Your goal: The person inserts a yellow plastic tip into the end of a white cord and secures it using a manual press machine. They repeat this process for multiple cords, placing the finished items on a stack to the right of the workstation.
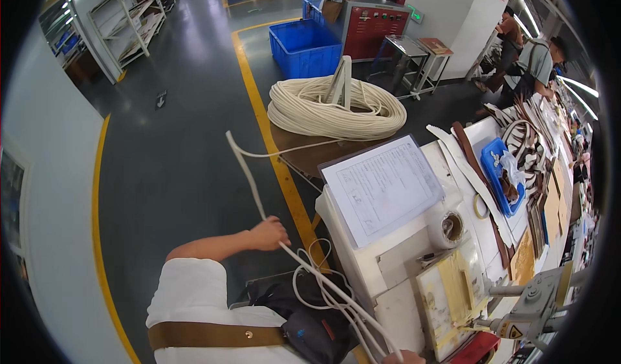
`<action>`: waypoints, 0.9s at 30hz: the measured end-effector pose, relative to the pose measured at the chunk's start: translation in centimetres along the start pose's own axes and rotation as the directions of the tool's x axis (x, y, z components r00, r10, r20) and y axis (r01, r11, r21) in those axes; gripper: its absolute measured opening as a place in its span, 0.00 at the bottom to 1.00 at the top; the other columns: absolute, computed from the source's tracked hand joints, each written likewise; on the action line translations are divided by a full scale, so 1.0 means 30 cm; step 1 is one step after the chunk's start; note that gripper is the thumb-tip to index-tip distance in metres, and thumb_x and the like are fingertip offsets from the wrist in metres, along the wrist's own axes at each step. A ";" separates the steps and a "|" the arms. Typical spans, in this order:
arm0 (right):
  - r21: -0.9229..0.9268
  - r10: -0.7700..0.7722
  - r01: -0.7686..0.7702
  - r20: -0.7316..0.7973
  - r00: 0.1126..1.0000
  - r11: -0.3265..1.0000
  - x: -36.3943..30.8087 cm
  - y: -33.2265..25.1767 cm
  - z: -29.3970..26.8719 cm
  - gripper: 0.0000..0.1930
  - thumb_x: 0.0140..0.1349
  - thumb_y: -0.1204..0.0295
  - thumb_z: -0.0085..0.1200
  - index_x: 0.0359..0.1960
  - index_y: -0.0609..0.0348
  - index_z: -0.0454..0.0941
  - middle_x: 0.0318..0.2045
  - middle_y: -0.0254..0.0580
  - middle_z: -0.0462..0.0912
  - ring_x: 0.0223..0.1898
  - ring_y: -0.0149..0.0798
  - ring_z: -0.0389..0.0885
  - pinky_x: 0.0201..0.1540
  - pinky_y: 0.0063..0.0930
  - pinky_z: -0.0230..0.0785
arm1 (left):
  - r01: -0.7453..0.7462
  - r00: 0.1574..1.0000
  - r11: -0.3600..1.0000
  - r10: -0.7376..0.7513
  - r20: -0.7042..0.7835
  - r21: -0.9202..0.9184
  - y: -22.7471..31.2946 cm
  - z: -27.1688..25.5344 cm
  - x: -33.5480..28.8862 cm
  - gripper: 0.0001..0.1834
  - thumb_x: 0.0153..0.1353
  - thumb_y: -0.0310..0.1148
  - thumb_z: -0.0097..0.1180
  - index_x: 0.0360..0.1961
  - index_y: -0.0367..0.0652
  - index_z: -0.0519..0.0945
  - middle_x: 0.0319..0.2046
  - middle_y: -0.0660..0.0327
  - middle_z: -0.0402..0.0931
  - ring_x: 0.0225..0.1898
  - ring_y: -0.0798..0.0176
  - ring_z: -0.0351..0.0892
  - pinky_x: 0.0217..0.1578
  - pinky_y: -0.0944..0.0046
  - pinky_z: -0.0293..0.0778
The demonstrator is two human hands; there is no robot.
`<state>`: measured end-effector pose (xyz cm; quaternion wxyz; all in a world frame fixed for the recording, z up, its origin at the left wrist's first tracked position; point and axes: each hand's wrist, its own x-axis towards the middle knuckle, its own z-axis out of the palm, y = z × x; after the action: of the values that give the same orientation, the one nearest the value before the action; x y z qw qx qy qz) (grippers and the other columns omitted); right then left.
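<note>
One hand (267,236), the left, closes fingers around cord (250,181).

lighting was fairly bright, w/ tube lights (577,86) glaring upper rt; floor (194,24) had soft sheen nr top; rim went black, straight edges bent, far rt bkgd looked blurry.
</note>
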<state>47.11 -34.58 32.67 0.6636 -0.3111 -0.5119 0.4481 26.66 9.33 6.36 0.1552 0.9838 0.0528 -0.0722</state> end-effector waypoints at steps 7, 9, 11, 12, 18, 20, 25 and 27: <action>-0.269 -0.204 0.095 -0.416 0.886 0.958 -0.102 -0.021 0.106 0.21 0.74 0.64 0.51 0.45 0.79 0.81 0.16 0.47 0.81 0.11 0.30 0.71 0.13 0.25 0.60 | 0.600 0.788 0.800 -0.593 -0.168 -0.011 -0.261 0.016 -0.086 0.20 0.69 0.48 0.52 0.31 0.45 0.86 0.28 0.52 0.84 0.38 0.45 0.84 0.49 0.43 0.73; -0.275 -0.195 0.069 -0.464 0.864 0.959 -0.092 -0.028 0.120 0.21 0.74 0.65 0.50 0.47 0.78 0.80 0.16 0.46 0.80 0.11 0.29 0.69 0.13 0.24 0.59 | 0.720 0.613 0.647 -0.762 -0.208 -0.250 -0.308 -0.023 -0.119 0.21 0.70 0.49 0.52 0.31 0.45 0.86 0.27 0.51 0.83 0.36 0.41 0.84 0.42 0.42 0.74; -0.281 -0.170 0.029 -0.491 0.854 0.959 -0.067 -0.033 0.126 0.20 0.74 0.65 0.50 0.50 0.77 0.79 0.16 0.44 0.79 0.10 0.28 0.67 0.13 0.23 0.57 | 0.735 0.485 0.560 -0.829 -0.279 -0.384 -0.328 -0.057 -0.117 0.21 0.70 0.50 0.52 0.32 0.44 0.85 0.25 0.50 0.82 0.33 0.38 0.82 0.37 0.41 0.75; -0.286 -0.157 0.006 -0.506 0.848 0.958 -0.051 -0.030 0.129 0.20 0.74 0.66 0.50 0.51 0.77 0.79 0.16 0.44 0.78 0.10 0.28 0.66 0.13 0.22 0.56 | 0.717 0.459 0.573 -0.816 -0.350 -0.396 -0.312 -0.097 -0.107 0.21 0.70 0.50 0.52 0.32 0.43 0.84 0.23 0.49 0.81 0.31 0.36 0.81 0.34 0.40 0.74; -0.254 0.041 -0.239 -0.601 0.798 0.937 0.105 0.063 0.152 0.21 0.75 0.66 0.50 0.58 0.74 0.76 0.19 0.43 0.79 0.14 0.27 0.66 0.18 0.22 0.58 | 0.416 0.483 0.664 -0.740 -0.468 -0.621 -0.014 -0.425 -0.028 0.12 0.57 0.36 0.69 0.38 0.44 0.83 0.19 0.56 0.78 0.21 0.56 0.78 0.25 0.58 0.70; -0.426 0.003 -0.326 -0.604 0.797 0.844 0.258 0.091 0.173 0.20 0.74 0.66 0.52 0.57 0.72 0.77 0.19 0.42 0.78 0.18 0.28 0.70 0.21 0.27 0.62 | 0.304 0.573 0.633 -0.719 -0.394 -0.712 0.075 -0.501 -0.029 0.11 0.57 0.33 0.70 0.38 0.42 0.84 0.20 0.61 0.80 0.21 0.67 0.77 0.25 0.64 0.70; -0.766 -0.182 -0.418 -0.558 0.810 0.488 0.421 0.100 0.155 0.22 0.73 0.63 0.48 0.59 0.70 0.75 0.45 0.54 0.78 0.39 0.39 0.79 0.39 0.31 0.70 | -0.099 0.743 0.769 -0.365 -0.560 -0.632 0.321 -0.651 -0.057 0.09 0.54 0.27 0.71 0.38 0.43 0.87 0.20 0.66 0.79 0.20 0.75 0.74 0.22 0.69 0.67; -0.787 -0.124 -0.384 -0.496 0.859 0.483 0.442 0.120 0.139 0.26 0.73 0.61 0.46 0.64 0.70 0.72 0.59 0.60 0.76 0.48 0.42 0.81 0.46 0.29 0.72 | -0.312 0.735 0.812 -0.123 -0.667 -0.493 0.408 -0.669 -0.069 0.11 0.53 0.26 0.72 0.39 0.44 0.88 0.20 0.63 0.79 0.17 0.69 0.74 0.19 0.67 0.67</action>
<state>43.09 -21.19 36.03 0.4841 -0.7432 -0.4539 0.0852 28.69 3.84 29.22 0.4183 0.8491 0.0714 0.3147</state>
